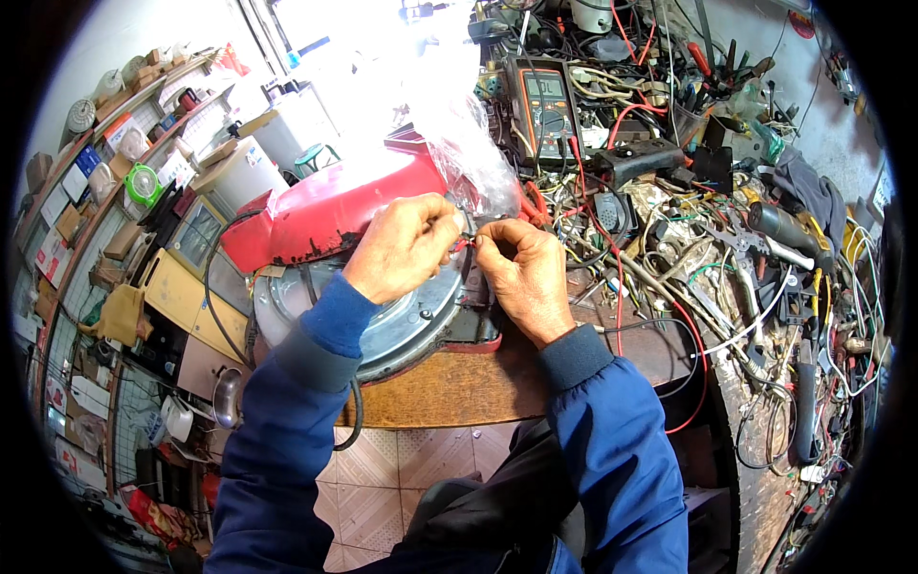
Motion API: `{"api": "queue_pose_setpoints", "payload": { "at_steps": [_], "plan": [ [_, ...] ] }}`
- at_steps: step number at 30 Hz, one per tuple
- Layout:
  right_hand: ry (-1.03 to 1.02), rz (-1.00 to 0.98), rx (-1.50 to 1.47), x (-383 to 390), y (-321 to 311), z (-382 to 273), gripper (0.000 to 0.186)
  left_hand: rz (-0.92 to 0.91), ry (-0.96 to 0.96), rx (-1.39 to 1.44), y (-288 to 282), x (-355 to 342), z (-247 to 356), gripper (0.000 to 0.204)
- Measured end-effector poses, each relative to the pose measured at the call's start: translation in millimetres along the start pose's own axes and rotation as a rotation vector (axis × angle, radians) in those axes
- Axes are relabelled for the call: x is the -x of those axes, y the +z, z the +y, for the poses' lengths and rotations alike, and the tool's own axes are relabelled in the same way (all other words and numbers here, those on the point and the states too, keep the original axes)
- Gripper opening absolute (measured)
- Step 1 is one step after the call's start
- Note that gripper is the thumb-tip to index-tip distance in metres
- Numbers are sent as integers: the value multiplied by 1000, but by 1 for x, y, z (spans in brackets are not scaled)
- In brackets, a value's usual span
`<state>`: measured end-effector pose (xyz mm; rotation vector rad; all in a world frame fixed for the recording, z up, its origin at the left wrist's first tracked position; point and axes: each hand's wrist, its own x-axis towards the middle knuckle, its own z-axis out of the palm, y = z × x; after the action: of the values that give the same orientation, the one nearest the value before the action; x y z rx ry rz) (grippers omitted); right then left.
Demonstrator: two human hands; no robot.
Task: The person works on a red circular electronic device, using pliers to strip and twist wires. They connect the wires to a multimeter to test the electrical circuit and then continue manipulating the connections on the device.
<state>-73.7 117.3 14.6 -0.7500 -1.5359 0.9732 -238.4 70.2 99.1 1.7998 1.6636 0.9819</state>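
Note:
Over the workbench, my left hand [406, 244] and my right hand [526, 273] meet with fingertips almost touching. Both are closed in a pinch on a short, thin red wire [466, 242]; its exact ends are hidden by the fingers. Beneath them lies an appliance with a red plastic housing [330, 215], scuffed black along its lower edge. Its round grey metal part [406, 330] faces up, partly covered by my left wrist. A black cable [356, 421] hangs from it over the bench's front edge.
A multimeter [545, 110] stands behind my right hand, its red lead [620, 287] running down past my right wrist. Tangled wires, pliers and tools heap up on the right. Clear plastic wrap [473, 158] lies behind the housing. Loaded shelves [105, 191] line the left wall.

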Motion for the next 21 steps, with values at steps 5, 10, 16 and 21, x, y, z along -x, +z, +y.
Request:
{"api": "queue_pose_setpoints", "payload": {
  "at_steps": [5, 10, 16, 21],
  "plan": [
    [-13, 13, 5, 0, 0, 1, 18, 14, 21, -80, 2, 1, 1, 24],
    [-20, 11, 4, 0, 1, 3, 18, 39, 202, -177, 5, 2, -4, 16],
    [37, -23, -89, -2, 2, 7, 18, 57, 350, -241, 4, 2, -5, 10],
    [93, -97, -175, -5, -4, 10, 17, 32, 334, -259, 0, 2, -2, 9]
  ]
}}
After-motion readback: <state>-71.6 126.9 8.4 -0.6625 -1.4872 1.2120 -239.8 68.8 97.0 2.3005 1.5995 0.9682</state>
